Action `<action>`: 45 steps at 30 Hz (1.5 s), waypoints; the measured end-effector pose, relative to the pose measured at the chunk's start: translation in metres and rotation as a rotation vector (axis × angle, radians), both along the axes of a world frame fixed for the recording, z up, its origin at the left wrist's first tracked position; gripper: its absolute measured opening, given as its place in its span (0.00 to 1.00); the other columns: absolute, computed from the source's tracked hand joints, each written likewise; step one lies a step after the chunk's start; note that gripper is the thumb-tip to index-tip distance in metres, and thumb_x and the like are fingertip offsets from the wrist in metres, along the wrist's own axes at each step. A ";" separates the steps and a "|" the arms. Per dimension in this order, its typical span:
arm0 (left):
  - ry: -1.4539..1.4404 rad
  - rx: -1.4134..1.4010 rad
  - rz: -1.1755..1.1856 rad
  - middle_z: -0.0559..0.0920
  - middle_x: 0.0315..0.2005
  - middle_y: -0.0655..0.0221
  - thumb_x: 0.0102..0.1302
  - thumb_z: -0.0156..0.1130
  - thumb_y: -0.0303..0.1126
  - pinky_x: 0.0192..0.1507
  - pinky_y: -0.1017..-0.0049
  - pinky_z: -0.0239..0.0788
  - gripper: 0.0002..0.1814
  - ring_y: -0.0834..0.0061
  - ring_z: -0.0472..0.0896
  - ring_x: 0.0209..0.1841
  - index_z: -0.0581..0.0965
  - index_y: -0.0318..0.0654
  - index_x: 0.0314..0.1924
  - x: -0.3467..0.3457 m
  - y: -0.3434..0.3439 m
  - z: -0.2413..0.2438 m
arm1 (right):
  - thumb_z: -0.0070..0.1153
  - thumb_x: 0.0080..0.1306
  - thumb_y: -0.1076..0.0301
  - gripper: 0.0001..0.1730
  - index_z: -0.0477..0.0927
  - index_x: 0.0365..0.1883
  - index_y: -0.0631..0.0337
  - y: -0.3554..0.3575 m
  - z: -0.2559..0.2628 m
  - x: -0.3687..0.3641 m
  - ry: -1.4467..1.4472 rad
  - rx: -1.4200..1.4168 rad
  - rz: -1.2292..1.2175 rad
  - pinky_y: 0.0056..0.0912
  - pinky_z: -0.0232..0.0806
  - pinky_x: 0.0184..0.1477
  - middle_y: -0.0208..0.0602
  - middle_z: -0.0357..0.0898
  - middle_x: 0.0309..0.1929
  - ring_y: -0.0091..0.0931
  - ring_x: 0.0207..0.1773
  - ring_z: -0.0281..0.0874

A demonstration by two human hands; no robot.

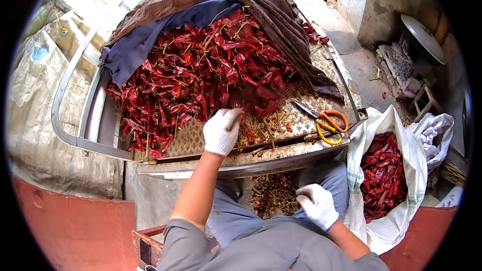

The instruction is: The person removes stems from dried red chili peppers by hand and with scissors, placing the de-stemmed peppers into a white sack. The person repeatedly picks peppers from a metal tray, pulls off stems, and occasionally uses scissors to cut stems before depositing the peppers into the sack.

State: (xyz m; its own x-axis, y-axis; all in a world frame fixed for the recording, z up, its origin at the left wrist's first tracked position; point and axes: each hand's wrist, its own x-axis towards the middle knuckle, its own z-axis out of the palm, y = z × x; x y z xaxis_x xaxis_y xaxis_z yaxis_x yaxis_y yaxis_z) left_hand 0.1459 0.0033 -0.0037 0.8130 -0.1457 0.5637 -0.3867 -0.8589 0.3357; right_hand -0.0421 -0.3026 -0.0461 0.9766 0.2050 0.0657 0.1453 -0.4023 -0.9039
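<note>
Dried red chili peppers [211,67] lie heaped on a metal cart bed [188,139], partly under a dark cloth. My left hand [223,130], in a white knitted glove, reaches over the bed's front edge to the foot of the heap. Its fingertips are bent at a red chili; whether they grip it cannot be told. My right hand [318,205], gloved too, hovers by my right thigh with curled fingers, and nothing shows in it. Scissors [324,120] with orange and yellow handles rest on the bed's right front corner. At the right stands a white woven sack [410,158] holding red chilies.
Stems and chili scraps [275,194] lie on the floor between my legs. A metal rail [60,109] bounds the bed's left side. A small wooden stool frame [423,101] and a round lid [422,39] stand beyond the sack. A red wooden box [150,239] is at lower left.
</note>
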 end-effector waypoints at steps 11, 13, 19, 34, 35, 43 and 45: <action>-0.008 -0.068 -0.393 0.87 0.38 0.57 0.53 0.69 0.17 0.35 0.60 0.79 0.19 0.52 0.87 0.35 0.85 0.38 0.47 -0.075 -0.019 -0.011 | 0.55 0.81 0.56 0.18 0.75 0.58 0.59 0.091 0.032 0.124 0.803 0.958 0.111 0.26 0.72 0.38 0.30 0.80 0.42 0.20 0.38 0.77; 0.001 0.015 -0.418 0.87 0.37 0.58 0.52 0.70 0.18 0.35 0.60 0.79 0.18 0.52 0.87 0.35 0.85 0.38 0.46 -0.078 -0.023 -0.011 | 0.58 0.79 0.57 0.17 0.76 0.57 0.58 0.101 0.030 0.136 0.769 0.963 0.077 0.24 0.70 0.35 0.27 0.80 0.40 0.18 0.35 0.75; 0.077 -0.424 -0.237 0.87 0.45 0.61 0.61 0.71 0.20 0.46 0.67 0.81 0.13 0.62 0.88 0.46 0.83 0.36 0.47 -0.089 -0.023 -0.023 | 0.68 0.69 0.63 0.30 0.75 0.64 0.69 0.101 0.027 0.148 0.355 0.458 -0.037 0.28 0.76 0.48 0.39 0.85 0.48 0.23 0.46 0.82; 0.622 -1.851 -0.094 0.85 0.46 0.64 0.74 0.62 0.22 0.56 0.67 0.80 0.15 0.68 0.86 0.49 0.75 0.37 0.58 -0.098 -0.046 -0.020 | 0.70 0.67 0.61 0.32 0.74 0.64 0.66 0.093 0.039 0.098 0.445 0.428 0.124 0.27 0.76 0.47 0.39 0.84 0.50 0.25 0.47 0.83; 0.611 -1.896 -0.100 0.85 0.45 0.65 0.74 0.62 0.22 0.56 0.67 0.80 0.13 0.68 0.86 0.48 0.76 0.38 0.57 -0.102 -0.046 -0.022 | 0.70 0.67 0.61 0.32 0.73 0.65 0.66 0.092 0.041 0.096 0.512 0.509 0.131 0.24 0.76 0.42 0.37 0.83 0.48 0.23 0.43 0.83; 0.637 -1.812 -0.218 0.78 0.31 0.69 0.71 0.56 0.22 0.36 0.71 0.75 0.13 0.72 0.79 0.31 0.75 0.39 0.54 -0.126 -0.023 -0.018 | 0.64 0.66 0.67 0.33 0.70 0.67 0.68 0.073 0.047 0.079 0.542 0.604 0.154 0.23 0.69 0.30 0.35 0.81 0.39 0.20 0.30 0.76; 0.770 -1.636 -0.272 0.81 0.33 0.69 0.70 0.59 0.23 0.34 0.76 0.71 0.15 0.79 0.78 0.30 0.78 0.36 0.56 -0.135 -0.029 -0.007 | 0.65 0.66 0.67 0.34 0.69 0.68 0.68 0.069 0.049 0.076 0.541 0.544 0.199 0.23 0.69 0.31 0.36 0.81 0.41 0.21 0.31 0.77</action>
